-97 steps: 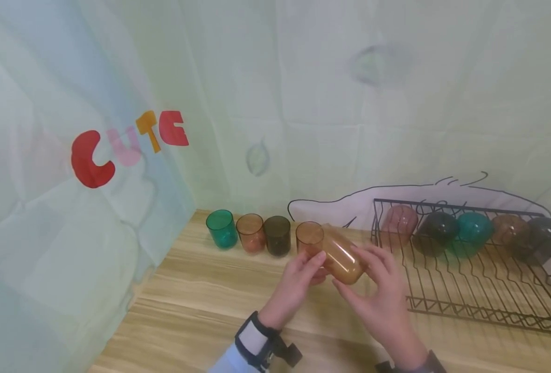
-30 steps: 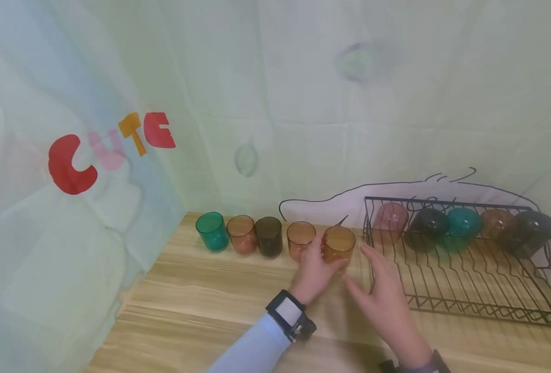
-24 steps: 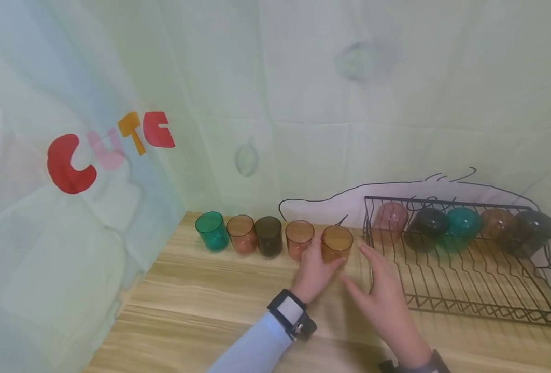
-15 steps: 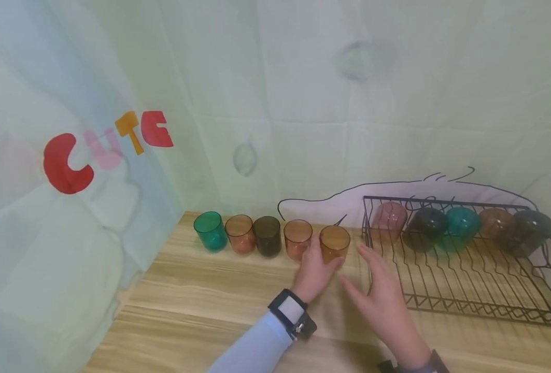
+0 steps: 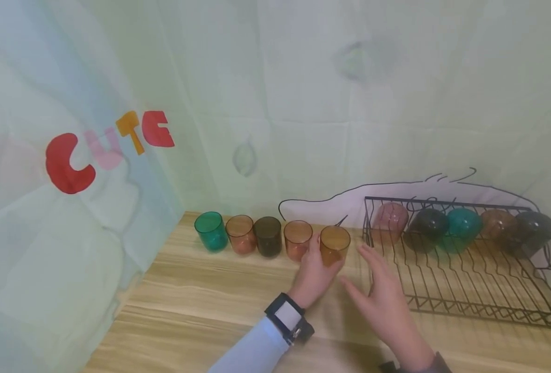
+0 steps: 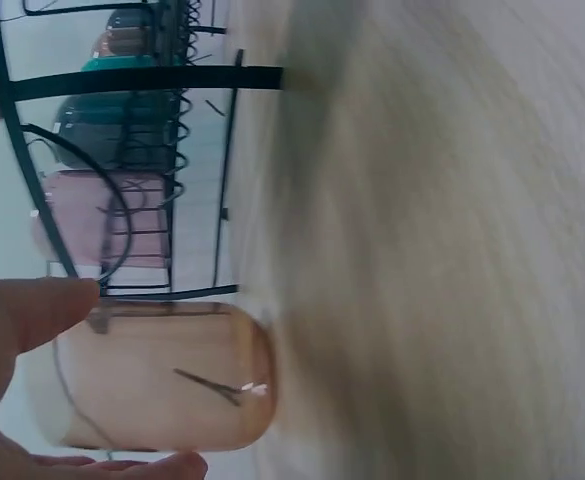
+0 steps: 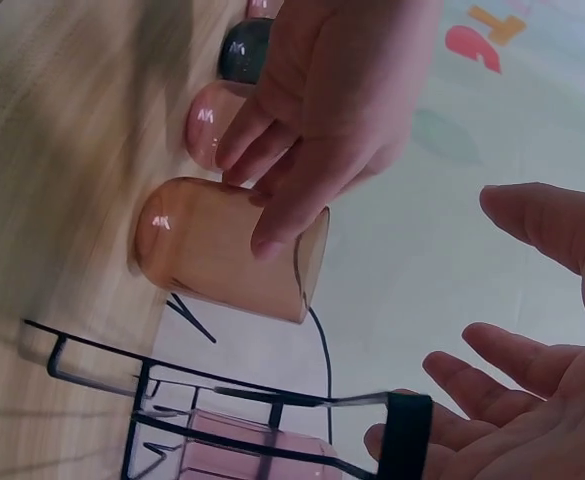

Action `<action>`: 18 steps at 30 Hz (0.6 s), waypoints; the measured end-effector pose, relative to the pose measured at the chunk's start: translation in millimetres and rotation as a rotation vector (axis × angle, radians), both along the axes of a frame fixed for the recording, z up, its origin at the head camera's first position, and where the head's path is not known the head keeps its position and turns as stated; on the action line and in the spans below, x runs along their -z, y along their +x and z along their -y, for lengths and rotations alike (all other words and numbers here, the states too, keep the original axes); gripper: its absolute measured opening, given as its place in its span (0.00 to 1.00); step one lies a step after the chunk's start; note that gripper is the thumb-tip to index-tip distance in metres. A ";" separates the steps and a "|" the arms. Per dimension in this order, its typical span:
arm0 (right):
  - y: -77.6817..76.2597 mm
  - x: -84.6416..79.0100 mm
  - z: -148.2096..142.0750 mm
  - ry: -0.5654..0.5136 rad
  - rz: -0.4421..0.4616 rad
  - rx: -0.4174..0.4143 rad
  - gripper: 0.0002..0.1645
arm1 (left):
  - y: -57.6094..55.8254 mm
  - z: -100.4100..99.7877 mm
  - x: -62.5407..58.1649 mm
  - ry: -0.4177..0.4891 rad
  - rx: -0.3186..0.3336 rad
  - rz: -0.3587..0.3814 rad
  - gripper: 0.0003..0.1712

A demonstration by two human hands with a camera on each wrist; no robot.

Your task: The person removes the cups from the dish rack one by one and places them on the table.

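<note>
An amber see-through cup stands upright, mouth up, at the right end of a row on the wooden table. My left hand grips it from the left; in the right wrist view the thumb lies along its side near the rim. To its right my right hand is held apart, fingers spread and nothing in them. Left of the amber cup follow an orange-pink cup, a dark grey one, another orange-pink one and a green one, all mouth up.
A black wire rack occupies the right of the table. Along its back several cups sit bottom up, among them a pink cup and a teal cup. A printed cloth hangs behind the table.
Both hands held the amber cup tilted earlier; now it is upright in the row, in my left hand alone. My right hand has let go. Over the last second the cup shifted slightly left.
</note>
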State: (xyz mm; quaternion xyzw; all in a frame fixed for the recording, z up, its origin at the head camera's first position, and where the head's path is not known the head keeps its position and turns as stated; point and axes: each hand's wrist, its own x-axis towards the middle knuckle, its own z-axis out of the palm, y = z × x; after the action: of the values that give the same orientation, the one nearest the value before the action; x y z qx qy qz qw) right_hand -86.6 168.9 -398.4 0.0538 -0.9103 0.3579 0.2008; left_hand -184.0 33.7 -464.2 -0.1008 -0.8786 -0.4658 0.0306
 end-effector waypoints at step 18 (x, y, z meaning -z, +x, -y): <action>-4.4 -46.9 -81.6 0.151 -0.007 0.095 0.42 | 40.2 60.2 -34.0 0.042 0.063 -0.063 0.43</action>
State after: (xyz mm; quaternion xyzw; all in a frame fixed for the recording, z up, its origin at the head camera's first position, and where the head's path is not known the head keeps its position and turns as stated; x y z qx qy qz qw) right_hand -91.0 250.5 -351.4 0.0267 -0.9355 0.2782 0.2162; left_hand -143.8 -26.6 -430.3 -0.1423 -0.8636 -0.4815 0.0459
